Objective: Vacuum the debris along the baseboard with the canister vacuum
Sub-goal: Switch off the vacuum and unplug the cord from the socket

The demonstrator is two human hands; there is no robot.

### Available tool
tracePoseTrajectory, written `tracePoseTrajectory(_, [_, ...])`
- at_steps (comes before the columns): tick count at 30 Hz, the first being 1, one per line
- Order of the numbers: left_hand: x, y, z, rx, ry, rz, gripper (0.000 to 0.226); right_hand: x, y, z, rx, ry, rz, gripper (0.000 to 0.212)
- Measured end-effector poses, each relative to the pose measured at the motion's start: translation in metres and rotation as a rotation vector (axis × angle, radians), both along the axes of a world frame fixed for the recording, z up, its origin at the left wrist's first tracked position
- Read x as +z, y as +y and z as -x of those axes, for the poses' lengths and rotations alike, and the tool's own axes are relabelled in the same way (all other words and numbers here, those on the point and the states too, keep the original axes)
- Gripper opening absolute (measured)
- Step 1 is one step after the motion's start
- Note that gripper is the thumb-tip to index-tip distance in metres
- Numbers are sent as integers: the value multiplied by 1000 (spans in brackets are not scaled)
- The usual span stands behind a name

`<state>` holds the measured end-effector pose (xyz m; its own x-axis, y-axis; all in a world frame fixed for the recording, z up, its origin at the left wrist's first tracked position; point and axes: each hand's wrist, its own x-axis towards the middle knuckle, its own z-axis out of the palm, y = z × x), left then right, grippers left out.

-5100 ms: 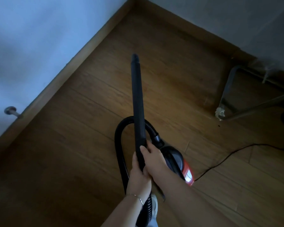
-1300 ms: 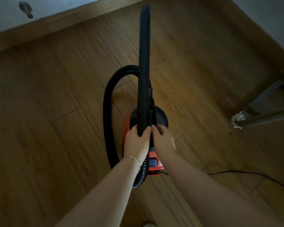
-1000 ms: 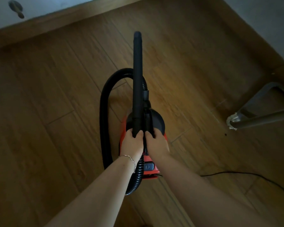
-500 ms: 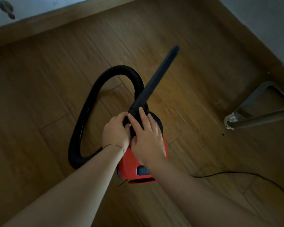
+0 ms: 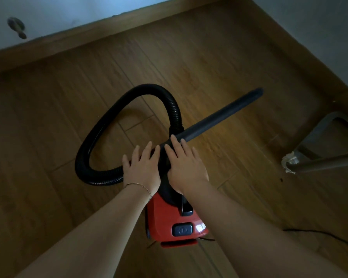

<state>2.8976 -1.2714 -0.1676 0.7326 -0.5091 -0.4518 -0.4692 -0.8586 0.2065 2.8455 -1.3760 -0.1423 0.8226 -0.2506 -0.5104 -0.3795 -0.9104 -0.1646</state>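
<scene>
Fingers [image 5: 148,146]: straight and spread on both hands, curled round nothing; we grip no part of the machine.
Left hand [image 5: 142,169]: laid flat on the black top of the canister vacuum [image 5: 161,219], with a thin bracelet [image 5: 139,185] at the wrist.
Right hand [image 5: 186,167]: flat just beside the left, its forefinger touching the near end of the wand [image 5: 221,115].
Wand: lies low and slants away to our right; its tip is over bare floor [image 5: 48,127], well apart from either wall.
Hose [image 5: 100,129]: one black loop out to our left, from the canister's far side round to under our left hand.
Canister vacuum: red, on the floor between our forearms, power button [image 5: 182,229] toward us, cord [image 5: 329,236] trailing off right.
Baseboard [image 5: 88,37]: runs along the far wall, under a doorstop [image 5: 16,27]; a second stretch [image 5: 301,55] follows the right wall.
Debris: none that we can make out along either stretch in this dim light; one dark speck [image 5: 281,179] lies near the foot of a metal frame [image 5: 319,163].
Done: we judge the wand is set down, not working; whether the motor runs we cannot tell.
Left to do: unclear; the edges look clean, so we judge little remains beyond that speck and putting the machine away.
</scene>
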Motion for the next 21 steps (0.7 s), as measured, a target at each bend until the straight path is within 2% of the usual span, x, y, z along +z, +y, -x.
tracePoseTrajectory(4, [-11,4,0,7,153,37,62,0,-2,-4,0,65,-26,70])
tracePoseTrajectory(11, [-2,-9,-5,131,243,220,59,2,-4,-14,-45,25,-36,70])
tracePoseTrajectory(15, [1,-7,-2,121,212,184,56,3,-12,-15,-98,23,-38,67])
tracePoseTrajectory(21, [6,2,-5,135,277,128,58,8,-8,-9,-91,84,-34,70])
